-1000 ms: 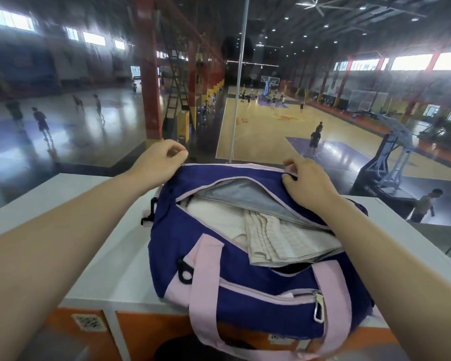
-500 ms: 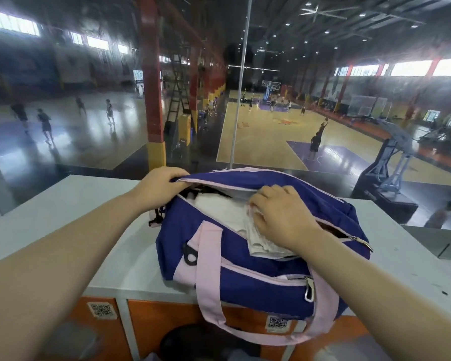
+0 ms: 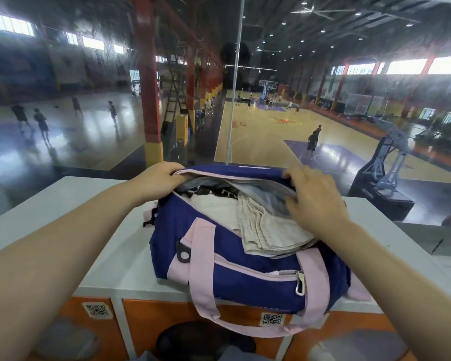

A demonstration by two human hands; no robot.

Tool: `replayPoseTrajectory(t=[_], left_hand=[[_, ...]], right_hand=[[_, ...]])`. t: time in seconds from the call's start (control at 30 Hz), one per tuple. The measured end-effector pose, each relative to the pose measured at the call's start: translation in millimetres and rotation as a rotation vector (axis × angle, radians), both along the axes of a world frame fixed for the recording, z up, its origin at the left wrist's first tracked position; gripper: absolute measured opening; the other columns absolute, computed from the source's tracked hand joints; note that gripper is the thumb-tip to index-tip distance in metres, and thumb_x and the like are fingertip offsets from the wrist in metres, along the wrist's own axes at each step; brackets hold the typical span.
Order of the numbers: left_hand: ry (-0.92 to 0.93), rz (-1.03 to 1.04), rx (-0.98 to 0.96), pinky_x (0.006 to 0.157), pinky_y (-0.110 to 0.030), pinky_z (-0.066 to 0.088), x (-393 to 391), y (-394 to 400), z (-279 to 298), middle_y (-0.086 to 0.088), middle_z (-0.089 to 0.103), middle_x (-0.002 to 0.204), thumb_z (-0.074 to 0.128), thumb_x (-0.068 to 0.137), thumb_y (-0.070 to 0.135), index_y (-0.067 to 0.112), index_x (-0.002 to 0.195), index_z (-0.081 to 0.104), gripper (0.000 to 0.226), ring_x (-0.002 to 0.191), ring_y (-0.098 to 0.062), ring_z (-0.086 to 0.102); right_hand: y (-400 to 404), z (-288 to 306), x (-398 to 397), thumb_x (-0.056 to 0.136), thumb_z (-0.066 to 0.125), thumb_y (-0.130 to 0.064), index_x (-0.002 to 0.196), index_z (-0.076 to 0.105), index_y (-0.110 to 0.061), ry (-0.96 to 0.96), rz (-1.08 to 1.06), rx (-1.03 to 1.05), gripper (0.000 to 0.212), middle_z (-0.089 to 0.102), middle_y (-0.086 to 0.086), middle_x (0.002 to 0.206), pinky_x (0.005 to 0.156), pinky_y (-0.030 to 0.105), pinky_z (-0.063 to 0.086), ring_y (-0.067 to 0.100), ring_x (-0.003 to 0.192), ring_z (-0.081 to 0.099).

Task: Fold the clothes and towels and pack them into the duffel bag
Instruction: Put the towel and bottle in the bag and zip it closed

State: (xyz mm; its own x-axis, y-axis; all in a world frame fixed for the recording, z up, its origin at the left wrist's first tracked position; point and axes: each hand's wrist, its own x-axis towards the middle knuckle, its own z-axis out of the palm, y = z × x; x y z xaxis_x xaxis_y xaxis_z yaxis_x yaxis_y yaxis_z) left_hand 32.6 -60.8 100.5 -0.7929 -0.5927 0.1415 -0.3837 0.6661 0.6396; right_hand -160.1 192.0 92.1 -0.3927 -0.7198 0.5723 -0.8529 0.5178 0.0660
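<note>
A navy duffel bag (image 3: 219, 259) with pink straps sits on the white counter top (image 3: 94, 220), its top zipper open. Inside lie a white folded cloth (image 3: 214, 212), a beige ribbed towel (image 3: 268, 230) that spills over the front rim, and a dark patterned garment (image 3: 214, 191) at the back. My left hand (image 3: 159, 178) grips the far rim of the bag's opening at its left end. My right hand (image 3: 315, 199) holds the grey-lined top flap (image 3: 261, 188) at the right end, fingers curled over it.
The counter tops orange lockers with QR stickers (image 3: 271, 319). A glass pane with a vertical metal bar (image 3: 235, 82) stands right behind the bag. Beyond it lie basketball courts with people far below. A hoop stand (image 3: 383, 162) is at the right.
My right hand lifted off the towel it was pressing and moved right to the flap at the bag's end. The beige towel now shows again. My left hand stayed on the rim.
</note>
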Motion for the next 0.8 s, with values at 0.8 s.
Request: replayPoseTrajectory(t=[0.8], left_hand=[[0.254, -0.197, -0.039, 0.087, -0.028, 0.048, -104, 167, -68, 0.005, 0.072, 0.105, 0.067, 0.085, 0.035, 0.021, 0.105, 0.068, 0.024, 0.099, -0.013, 0.064]], right_hand=[[22, -10, 32, 0.081, 0.050, -0.007, 0.093, 0.067, -0.005, -0.852, -0.434, -0.588, 0.022, 0.058, 0.012, 0.088, 0.068, 0.028, 0.036, 0.031, 0.079, 0.047]])
